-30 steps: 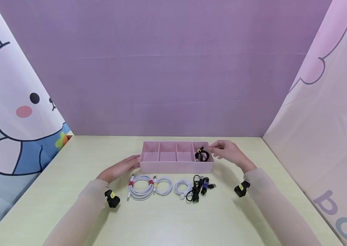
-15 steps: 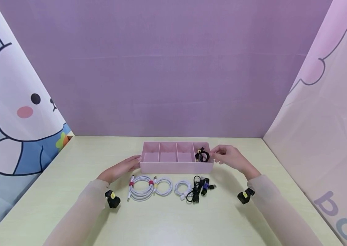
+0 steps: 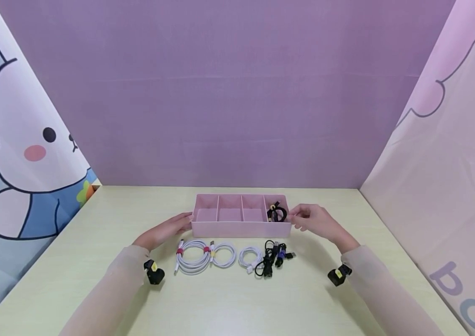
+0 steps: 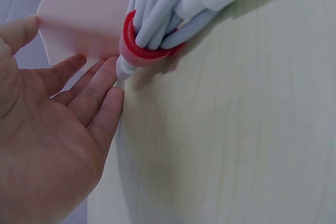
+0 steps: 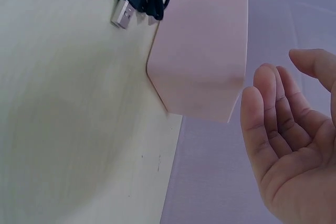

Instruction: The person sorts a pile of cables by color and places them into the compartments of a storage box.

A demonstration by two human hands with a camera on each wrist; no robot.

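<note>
A pink organizer box (image 3: 241, 228) with several compartments stands on the table. In its rightmost compartment lies a coiled black cable (image 3: 279, 213) with a yellow tie. My left hand (image 3: 169, 229) is at the box's left end; in the left wrist view its relaxed fingers (image 4: 97, 95) touch the pink wall. Beside the right end is my right hand (image 3: 315, 223), its fingers (image 5: 253, 111) loosely bent and nothing held between them. Whether those fingertips touch the rim I cannot tell.
In front of the box lie a large white cable coil (image 3: 193, 268) with red ties, a smaller white coil (image 3: 230, 259) with a yellow tie, another white coil (image 3: 243, 254), a black cable bundle (image 3: 268, 263) and a black cable with a purple tie (image 3: 281, 254). A purple backdrop (image 3: 237, 116) rises behind.
My right hand has moved toward me and slightly to the right along the box's right end. The left hand, the box and the cables look the same.
</note>
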